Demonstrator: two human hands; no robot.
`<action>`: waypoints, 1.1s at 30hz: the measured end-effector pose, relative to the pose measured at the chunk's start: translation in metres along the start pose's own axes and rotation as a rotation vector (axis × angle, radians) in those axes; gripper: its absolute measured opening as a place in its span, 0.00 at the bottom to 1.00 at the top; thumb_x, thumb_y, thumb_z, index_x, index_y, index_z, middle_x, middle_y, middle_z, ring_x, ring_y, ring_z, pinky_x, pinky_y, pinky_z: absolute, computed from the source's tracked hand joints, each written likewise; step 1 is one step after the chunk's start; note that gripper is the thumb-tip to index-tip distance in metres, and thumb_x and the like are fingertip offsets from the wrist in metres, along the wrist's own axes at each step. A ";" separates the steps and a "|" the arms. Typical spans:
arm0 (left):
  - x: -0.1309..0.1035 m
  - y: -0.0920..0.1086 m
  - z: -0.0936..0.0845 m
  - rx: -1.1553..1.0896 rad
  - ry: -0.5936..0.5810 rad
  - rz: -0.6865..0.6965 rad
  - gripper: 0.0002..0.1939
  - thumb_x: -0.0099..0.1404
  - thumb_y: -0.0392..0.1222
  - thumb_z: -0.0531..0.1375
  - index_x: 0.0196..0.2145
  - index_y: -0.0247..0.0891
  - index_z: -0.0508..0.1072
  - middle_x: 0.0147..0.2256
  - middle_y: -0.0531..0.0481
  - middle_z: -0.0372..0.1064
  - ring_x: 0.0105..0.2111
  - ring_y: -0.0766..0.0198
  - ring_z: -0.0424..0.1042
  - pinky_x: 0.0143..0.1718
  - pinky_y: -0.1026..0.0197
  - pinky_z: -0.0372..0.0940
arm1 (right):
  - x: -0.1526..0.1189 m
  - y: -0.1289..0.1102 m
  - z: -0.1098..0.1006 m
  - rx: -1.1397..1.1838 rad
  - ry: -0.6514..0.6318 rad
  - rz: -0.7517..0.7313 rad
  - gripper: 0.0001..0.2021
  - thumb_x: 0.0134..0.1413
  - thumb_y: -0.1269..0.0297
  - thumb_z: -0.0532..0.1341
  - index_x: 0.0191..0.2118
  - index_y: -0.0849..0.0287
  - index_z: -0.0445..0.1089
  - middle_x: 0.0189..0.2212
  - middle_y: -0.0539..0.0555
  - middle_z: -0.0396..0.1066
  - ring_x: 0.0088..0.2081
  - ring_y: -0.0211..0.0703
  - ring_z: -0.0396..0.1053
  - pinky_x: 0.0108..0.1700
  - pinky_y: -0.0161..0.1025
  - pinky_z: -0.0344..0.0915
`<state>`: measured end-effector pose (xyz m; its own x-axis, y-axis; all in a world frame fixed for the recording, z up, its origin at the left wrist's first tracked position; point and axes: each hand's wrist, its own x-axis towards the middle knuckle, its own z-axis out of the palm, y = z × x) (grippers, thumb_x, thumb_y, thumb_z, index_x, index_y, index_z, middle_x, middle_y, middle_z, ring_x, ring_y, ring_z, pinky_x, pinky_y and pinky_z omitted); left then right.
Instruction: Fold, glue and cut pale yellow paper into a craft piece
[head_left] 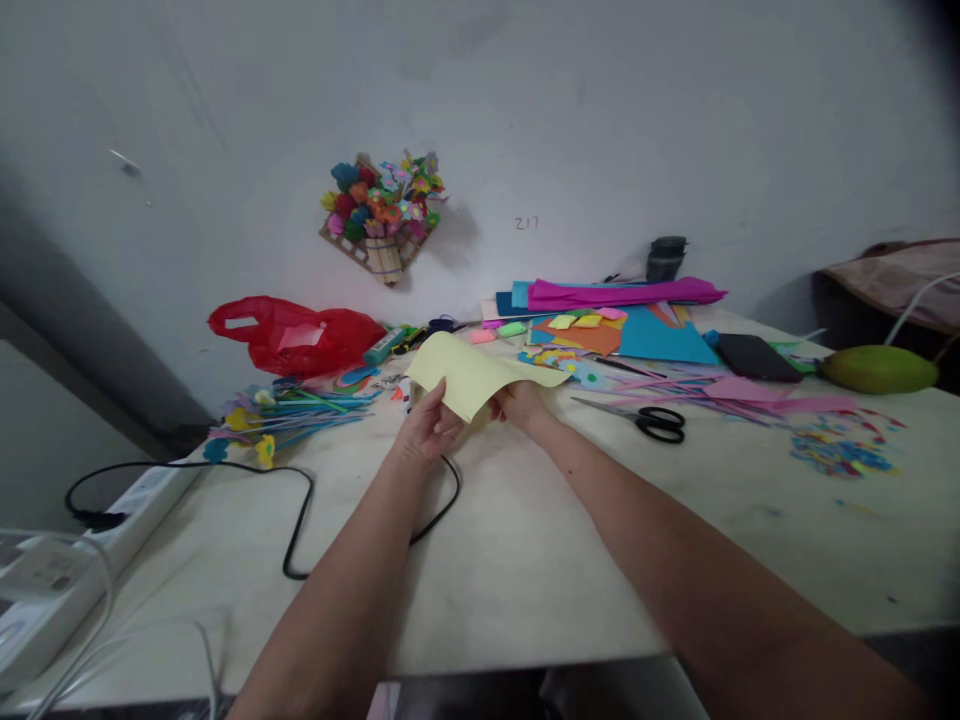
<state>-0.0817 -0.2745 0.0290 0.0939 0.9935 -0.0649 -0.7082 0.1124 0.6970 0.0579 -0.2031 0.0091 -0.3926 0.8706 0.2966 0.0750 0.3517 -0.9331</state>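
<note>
A pale yellow sheet of paper (pixel 472 375) is held up over the middle of the table, its surface bent in a curve. My left hand (pixel 433 425) pinches its near left edge, thumb on top. Under the near right edge, my right hand (pixel 523 405) has its fingers curled at the paper, and the sheet hides part of them. Scissors with black handles (pixel 658 423) lie to the right of my right hand. Behind the sheet are pastel paper flowers (pixel 589 375).
At left are a red plastic bag (pixel 300 340), paper flowers on stems (pixel 300 412) and a power strip (pixel 142 500) with a black cable (pixel 300 520). Coloured paper (pixel 664 335), a black phone-like slab (pixel 757 357), a green fruit (pixel 877 369) and paper scraps (pixel 844 448) lie right.
</note>
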 end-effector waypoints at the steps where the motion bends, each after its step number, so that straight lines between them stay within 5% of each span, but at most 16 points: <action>1: 0.000 0.000 0.000 -0.001 0.004 0.001 0.16 0.67 0.42 0.48 0.28 0.32 0.68 0.15 0.54 0.66 0.05 0.78 0.46 0.08 0.72 0.44 | 0.000 -0.001 -0.001 0.012 -0.008 0.009 0.10 0.49 0.71 0.52 0.20 0.60 0.62 0.11 0.46 0.60 0.12 0.31 0.58 0.14 0.28 0.53; 8: 0.000 0.003 -0.003 -0.042 0.024 0.000 0.14 0.66 0.42 0.47 0.32 0.32 0.69 0.18 0.51 0.67 0.07 0.77 0.49 0.09 0.71 0.47 | 0.001 -0.005 -0.005 -0.121 -0.067 -0.089 0.09 0.51 0.69 0.53 0.28 0.63 0.70 0.23 0.52 0.71 0.19 0.33 0.66 0.21 0.29 0.60; 13: 0.002 0.003 -0.006 -0.050 0.037 0.010 0.14 0.66 0.40 0.47 0.32 0.31 0.68 0.19 0.51 0.67 0.07 0.77 0.49 0.09 0.71 0.47 | -0.004 -0.009 -0.007 -0.629 0.043 -0.270 0.11 0.51 0.70 0.54 0.33 0.58 0.75 0.30 0.54 0.74 0.33 0.42 0.70 0.36 0.36 0.62; 18: 0.003 0.001 -0.005 -0.028 0.049 0.022 0.11 0.64 0.41 0.51 0.29 0.32 0.68 0.16 0.54 0.64 0.08 0.76 0.51 0.10 0.71 0.48 | -0.010 -0.012 -0.005 -0.945 0.110 -0.316 0.12 0.52 0.70 0.54 0.37 0.58 0.75 0.32 0.57 0.74 0.35 0.46 0.69 0.36 0.37 0.60; 27: 0.004 -0.001 -0.001 -0.056 -0.006 0.053 0.14 0.66 0.42 0.46 0.34 0.32 0.68 0.22 0.49 0.68 0.10 0.77 0.53 0.11 0.71 0.51 | -0.011 -0.009 0.000 -1.063 0.110 -0.330 0.16 0.49 0.75 0.51 0.41 0.63 0.71 0.32 0.60 0.73 0.33 0.47 0.69 0.33 0.38 0.59; 33: 0.001 0.001 -0.001 -0.069 -0.018 0.052 0.17 0.67 0.44 0.44 0.35 0.31 0.68 0.24 0.46 0.70 0.11 0.76 0.51 0.12 0.70 0.52 | -0.007 -0.004 -0.004 -0.930 0.122 -0.213 0.16 0.51 0.74 0.51 0.44 0.67 0.70 0.33 0.62 0.72 0.35 0.52 0.69 0.36 0.42 0.59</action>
<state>-0.0823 -0.2731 0.0289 0.0684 0.9975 -0.0166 -0.7589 0.0628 0.6481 0.0640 -0.2089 0.0118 -0.3877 0.7684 0.5092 0.7309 0.5929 -0.3382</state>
